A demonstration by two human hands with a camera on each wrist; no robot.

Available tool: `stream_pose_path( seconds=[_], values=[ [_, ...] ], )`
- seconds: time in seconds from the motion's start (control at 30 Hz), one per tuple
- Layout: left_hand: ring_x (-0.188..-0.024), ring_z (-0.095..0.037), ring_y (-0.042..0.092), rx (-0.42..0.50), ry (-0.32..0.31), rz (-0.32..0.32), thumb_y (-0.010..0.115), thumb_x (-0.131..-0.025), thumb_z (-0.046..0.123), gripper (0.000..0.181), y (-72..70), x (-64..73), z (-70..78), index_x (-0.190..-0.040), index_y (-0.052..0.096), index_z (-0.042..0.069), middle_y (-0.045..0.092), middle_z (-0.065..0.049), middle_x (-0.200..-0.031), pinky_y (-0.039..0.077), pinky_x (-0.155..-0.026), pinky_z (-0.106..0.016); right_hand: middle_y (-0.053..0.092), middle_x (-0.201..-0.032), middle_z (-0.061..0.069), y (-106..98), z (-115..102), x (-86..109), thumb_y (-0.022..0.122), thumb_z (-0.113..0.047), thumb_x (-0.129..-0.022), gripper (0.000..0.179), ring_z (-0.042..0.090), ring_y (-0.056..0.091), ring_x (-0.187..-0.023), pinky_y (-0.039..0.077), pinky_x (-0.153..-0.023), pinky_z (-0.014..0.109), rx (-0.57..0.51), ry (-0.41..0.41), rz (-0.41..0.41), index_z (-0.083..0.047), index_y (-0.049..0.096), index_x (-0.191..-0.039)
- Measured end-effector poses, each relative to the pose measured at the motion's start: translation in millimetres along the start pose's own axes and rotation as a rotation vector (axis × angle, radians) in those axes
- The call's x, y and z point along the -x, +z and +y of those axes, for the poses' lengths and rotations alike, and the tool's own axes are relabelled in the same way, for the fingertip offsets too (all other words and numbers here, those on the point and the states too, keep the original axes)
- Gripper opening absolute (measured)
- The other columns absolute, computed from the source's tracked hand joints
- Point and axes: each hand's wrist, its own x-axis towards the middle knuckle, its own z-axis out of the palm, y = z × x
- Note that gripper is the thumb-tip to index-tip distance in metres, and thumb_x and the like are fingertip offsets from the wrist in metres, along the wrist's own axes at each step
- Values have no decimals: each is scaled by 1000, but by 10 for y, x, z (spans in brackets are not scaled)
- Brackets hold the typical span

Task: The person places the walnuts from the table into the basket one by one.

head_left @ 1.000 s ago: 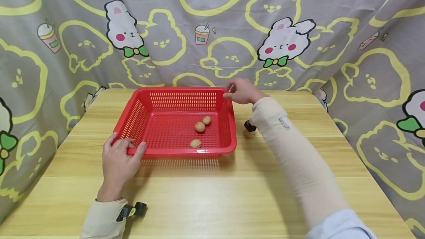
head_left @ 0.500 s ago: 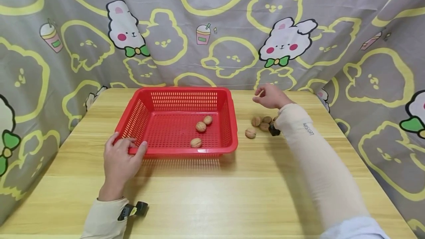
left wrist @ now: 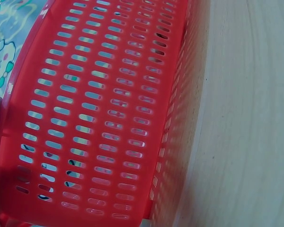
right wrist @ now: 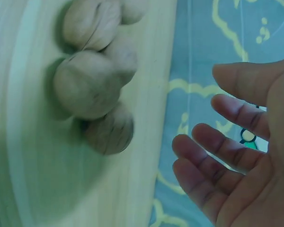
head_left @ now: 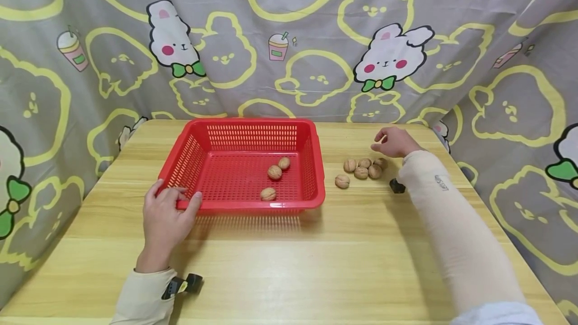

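A red plastic basket (head_left: 253, 205) with slotted walls stands on the table, and three walnuts (head_left: 274, 172) lie on its floor. At the basket's near left corner my left hand (head_left: 166, 222) grips the rim, thumb on the near side. The left wrist view shows mostly the slotted basket wall (left wrist: 92, 113), with only a sliver of the hand at the left edge. Several walnuts (head_left: 361, 172) sit in a loose cluster right of the basket. Just above and behind them hovers my right hand (head_left: 395, 142). In the right wrist view its fingers (right wrist: 227, 146) are loosely bent, holding nothing.
A light wooden table (head_left: 280, 265) bears everything. Behind it and along the sides hangs a grey curtain (head_left: 316, 29) with cartoon rabbits. Small black cameras are strapped to both wrists.
My right hand has moved right from above the basket's right rim to the walnut cluster, uncovering those walnuts. The left hand, the basket and its three walnuts stay put.
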Motion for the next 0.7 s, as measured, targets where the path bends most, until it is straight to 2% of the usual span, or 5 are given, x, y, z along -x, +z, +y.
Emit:
stream_pose_path(
  seconds=[0.13, 0.33, 0.7],
  values=[
    [-88, -44, 58, 4, -3, -1, 62, -83, 32, 38, -5, -5, 1, -67, 54, -2, 66, -26, -83, 26, -109, -52, 56, -116, 31, 31, 92, 28, 60, -28, -92, 36, 45, 54, -106, 45, -88, 55, 8, 26, -50, 2, 56, -112],
    [-88, -43, 59, 6, -18, -9, 63, -83, 31, 37, -16, -9, 17, -68, 54, -2, 66, -26, -83, 25, -110, -52, 55, -116, 32, 105, 182, 71, 58, -29, -93, 41, 44, 54, -104, 47, -83, 51, -11, 38, -97, 4, 53, -117],
    [-88, -43, 59, 1, -13, -5, 63, -82, 30, 36, -16, -12, 25, -67, 54, -1, 66, -25, -83, 26, -109, -52, 56, -115, 30, 265, 294, 70, 57, -32, -92, 44, 42, 54, -104, 46, -86, 52, -31, 60, -87, 4, 54, -116]
  ],
)
